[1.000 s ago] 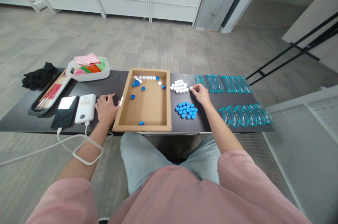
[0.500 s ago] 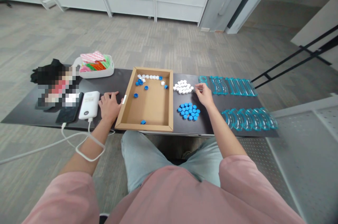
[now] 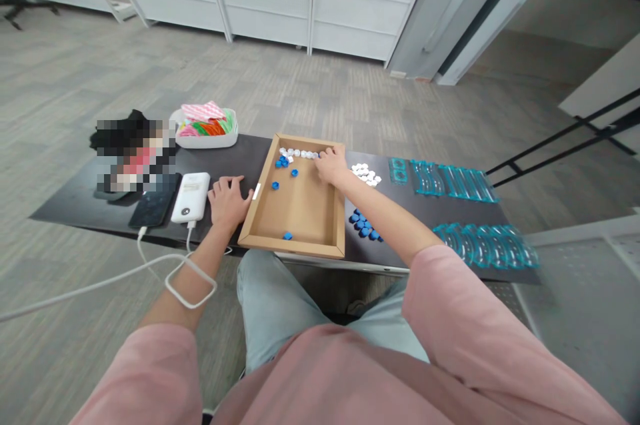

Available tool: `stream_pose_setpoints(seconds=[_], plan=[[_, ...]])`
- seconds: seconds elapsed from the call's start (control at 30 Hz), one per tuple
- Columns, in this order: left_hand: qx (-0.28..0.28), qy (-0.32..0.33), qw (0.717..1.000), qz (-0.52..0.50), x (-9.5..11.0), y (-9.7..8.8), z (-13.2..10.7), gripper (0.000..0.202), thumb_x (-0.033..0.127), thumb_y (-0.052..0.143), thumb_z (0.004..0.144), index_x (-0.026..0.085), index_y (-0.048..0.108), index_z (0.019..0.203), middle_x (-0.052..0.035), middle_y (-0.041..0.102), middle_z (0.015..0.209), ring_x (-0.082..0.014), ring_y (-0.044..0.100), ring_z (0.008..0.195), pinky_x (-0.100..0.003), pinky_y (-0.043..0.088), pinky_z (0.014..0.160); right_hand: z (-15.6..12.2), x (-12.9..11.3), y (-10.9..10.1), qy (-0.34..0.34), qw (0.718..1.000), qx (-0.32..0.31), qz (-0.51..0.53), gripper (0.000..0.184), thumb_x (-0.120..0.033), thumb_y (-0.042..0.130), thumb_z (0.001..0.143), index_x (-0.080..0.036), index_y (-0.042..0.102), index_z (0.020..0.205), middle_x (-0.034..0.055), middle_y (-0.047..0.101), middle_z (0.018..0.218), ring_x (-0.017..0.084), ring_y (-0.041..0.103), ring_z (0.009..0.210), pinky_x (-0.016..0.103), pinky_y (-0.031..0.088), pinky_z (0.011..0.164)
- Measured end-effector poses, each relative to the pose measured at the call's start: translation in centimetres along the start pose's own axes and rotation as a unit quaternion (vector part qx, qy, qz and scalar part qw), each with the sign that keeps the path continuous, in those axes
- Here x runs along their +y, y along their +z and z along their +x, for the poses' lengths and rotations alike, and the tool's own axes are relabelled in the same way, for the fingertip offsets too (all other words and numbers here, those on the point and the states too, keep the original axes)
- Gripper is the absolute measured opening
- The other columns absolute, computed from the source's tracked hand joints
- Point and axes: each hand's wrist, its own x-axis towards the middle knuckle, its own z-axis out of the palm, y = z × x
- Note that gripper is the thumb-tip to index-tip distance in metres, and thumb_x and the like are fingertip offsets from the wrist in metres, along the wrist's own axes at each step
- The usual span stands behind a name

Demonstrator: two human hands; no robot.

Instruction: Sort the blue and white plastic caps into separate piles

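Note:
My right hand [image 3: 332, 165] reaches into the far right corner of a shallow cardboard tray [image 3: 341, 225]. Its fingers are pinched together at the right end of a row of white hexagonal pieces [image 3: 297, 154]; what is between them, if anything, is hidden. Flat on the dark table, my left hand [image 3: 229, 201] lies with fingers spread, its thumb by the tray's left wall. Inside the tray are blue pieces [image 3: 282, 163] clustered below the row, a lone blue piece [image 3: 275, 185], and another blue piece [image 3: 287, 236] near the front wall.
Right of the tray lie a white pile [image 3: 367, 175] and a blue pile [image 3: 364, 225], both partly behind my right arm. Teal clear plastic parts [image 3: 453, 181] line the table's right. A power bank [image 3: 191, 197], a phone [image 3: 156, 201] and a white basket [image 3: 207, 141] stand left.
My right hand has moved left from the white pile into the tray's far right corner. My left hand stays spread beside the tray. The camera view has shifted.

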Motion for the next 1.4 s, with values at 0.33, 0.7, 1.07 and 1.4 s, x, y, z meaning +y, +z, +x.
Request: stream_pose_setpoints(seconds=[0.33, 0.7, 1.07, 1.4], plan=[[0.005, 0.006, 1.000, -0.018, -0.2, 0.2, 0.1, 0.070, 0.041, 0.059, 0.097, 0.025, 0.058, 0.166, -0.0258, 0.058, 0.157, -0.0468, 0.051, 0.145, -0.062, 0.043, 0.112, -3.0, -0.6, 1.1, -0.035, 0.998, 0.042, -0.039, 0.037, -0.028, 0.071, 0.097, -0.014, 0.080, 0.130, 0.0253, 0.075, 0.142, 0.043, 0.063, 0.132, 0.056, 0.038, 0.113], [-0.025, 0.001, 1.000, 0.004, 0.8, -0.8, -0.4, 0.087, 0.054, 0.073, 0.091, 0.012, 0.055, 0.165, -0.0321, 0.052, 0.157, -0.0497, 0.047, 0.147, -0.056, 0.042, 0.113, -5.8, -1.6, -0.3, -0.085, 0.995, -0.008, 0.060, 0.024, -0.017, 0.063, 0.100, -0.016, 0.076, 0.121, 0.0178, 0.082, 0.127, 0.035, 0.074, 0.117, 0.047, 0.044, 0.103], [-0.024, -0.022, 0.999, 0.038, 1.0, -0.1, 0.0, 0.063, 0.037, 0.035, 0.113, 0.007, 0.055, 0.164, -0.0280, 0.051, 0.157, -0.0423, 0.049, 0.145, -0.052, 0.039, 0.120, -9.3, 15.0, 3.2, 0.143, 0.900, 0.202, 0.358, 0.007, -0.024, 0.067, 0.087, -0.022, 0.065, 0.094, 0.0094, 0.080, 0.101, 0.025, 0.072, 0.091, 0.039, 0.056, 0.090], [-0.034, -0.037, 0.997, 0.054, 1.4, 0.0, 0.3, 0.063, 0.038, 0.033, 0.114, 0.010, 0.053, 0.166, -0.0257, 0.051, 0.159, -0.0405, 0.048, 0.147, -0.050, 0.038, 0.124, -7.8, 17.8, 8.2, 0.215, 0.899, 0.142, 0.354, 0.006, -0.019, 0.072, 0.086, -0.022, 0.067, 0.086, 0.0108, 0.082, 0.099, 0.026, 0.075, 0.097, 0.040, 0.058, 0.097]])
